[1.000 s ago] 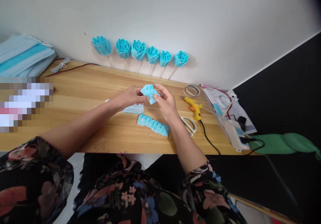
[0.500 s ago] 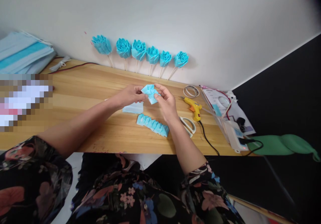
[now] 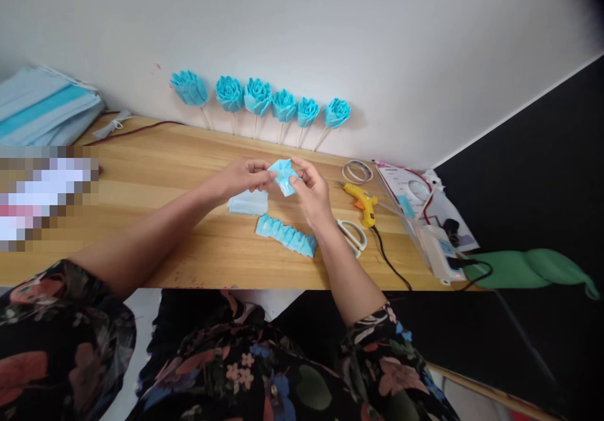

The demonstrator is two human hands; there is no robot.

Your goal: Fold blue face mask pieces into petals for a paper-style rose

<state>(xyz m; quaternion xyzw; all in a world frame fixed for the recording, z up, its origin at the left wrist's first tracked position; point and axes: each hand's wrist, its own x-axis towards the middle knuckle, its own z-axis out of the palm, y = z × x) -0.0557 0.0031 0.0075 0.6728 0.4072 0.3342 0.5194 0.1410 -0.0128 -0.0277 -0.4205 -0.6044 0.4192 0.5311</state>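
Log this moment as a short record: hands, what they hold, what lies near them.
left hand: pinching the blue folded piece
right hand: pinching the same piece from the other side
below hands: pleated blue strip, flat blue piece
right of hands: scissors, yellow glue gun
at wall: six blue paper roses
surface: wooden table

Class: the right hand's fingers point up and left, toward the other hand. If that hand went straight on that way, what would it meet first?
The folded blue piece that the right hand already pinches; just beyond it, probably the left hand fingertips. Depth is unclear.
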